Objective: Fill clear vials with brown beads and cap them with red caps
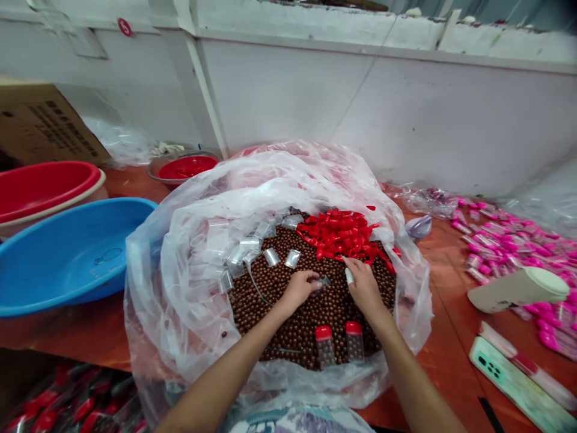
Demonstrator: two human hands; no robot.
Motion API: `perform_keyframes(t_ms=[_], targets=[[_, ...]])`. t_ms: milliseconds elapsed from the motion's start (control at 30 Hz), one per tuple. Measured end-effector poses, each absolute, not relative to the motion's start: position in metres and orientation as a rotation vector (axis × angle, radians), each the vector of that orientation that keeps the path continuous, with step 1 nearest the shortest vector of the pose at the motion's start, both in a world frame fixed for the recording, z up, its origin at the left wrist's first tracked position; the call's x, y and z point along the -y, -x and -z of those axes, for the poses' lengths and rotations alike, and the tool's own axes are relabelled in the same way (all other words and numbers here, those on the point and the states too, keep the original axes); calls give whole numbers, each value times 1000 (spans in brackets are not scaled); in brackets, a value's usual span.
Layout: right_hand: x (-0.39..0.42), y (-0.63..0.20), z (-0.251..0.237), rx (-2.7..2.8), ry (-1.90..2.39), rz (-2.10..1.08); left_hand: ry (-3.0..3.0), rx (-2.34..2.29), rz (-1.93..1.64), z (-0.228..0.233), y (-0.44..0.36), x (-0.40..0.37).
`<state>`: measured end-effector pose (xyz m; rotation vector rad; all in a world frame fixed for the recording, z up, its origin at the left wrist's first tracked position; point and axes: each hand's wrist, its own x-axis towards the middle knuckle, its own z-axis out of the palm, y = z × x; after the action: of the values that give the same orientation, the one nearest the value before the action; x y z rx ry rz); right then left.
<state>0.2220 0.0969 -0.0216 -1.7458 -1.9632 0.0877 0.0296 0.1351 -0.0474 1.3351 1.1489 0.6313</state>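
Observation:
A wide heap of brown chocolate-coloured balls (279, 307) lies inside a large clear plastic bag (175, 288). Over the middle of the heap my left hand (298, 290) is closed, fingers pinching a small clear plastic container (323, 281). My right hand (364, 287) reaches to the near edge of a pile of red plastic caps (342, 231); its fingers look apart, and a white wrap covers the thumb tip. Two filled containers, a left one (325, 347) and a right one (354, 343), stand with red lids at the near side. More clear containers (219, 243) lie at the left of the heap.
On the left are a blue basin (67, 258), a red basin (45, 189) and a cardboard box (49, 126). On the right, many pink-capped tubes (518, 240), a pale cup (518, 290) and a phone (518, 379) lie on the red table (444, 294). A wall stands behind.

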Motion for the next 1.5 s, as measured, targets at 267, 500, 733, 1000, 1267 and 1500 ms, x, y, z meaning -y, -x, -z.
perform_keyframes(t_ms=[267, 500, 733, 1000, 1267, 1500], targets=[[-135, -206, 23, 1931, 1746, -125, -1215, -1083, -743, 46, -27, -132], [-129, -209, 26, 1761, 1732, -235, -1060, -1005, -727, 44, -23, -128], [-87, -209, 13, 1476, 1548, -624, -930, -910, -706, 31, -17, -123], [-49, -196, 4, 1199, 1442, -1001, -730, -760, -772, 1, -5, -91], [-36, -176, -17, 1385, 1261, -1018, -745, -802, -751, -9, 2, -70], [-33, -176, -17, 1489, 1307, -908, -739, -755, -759, -3, 8, -65]])
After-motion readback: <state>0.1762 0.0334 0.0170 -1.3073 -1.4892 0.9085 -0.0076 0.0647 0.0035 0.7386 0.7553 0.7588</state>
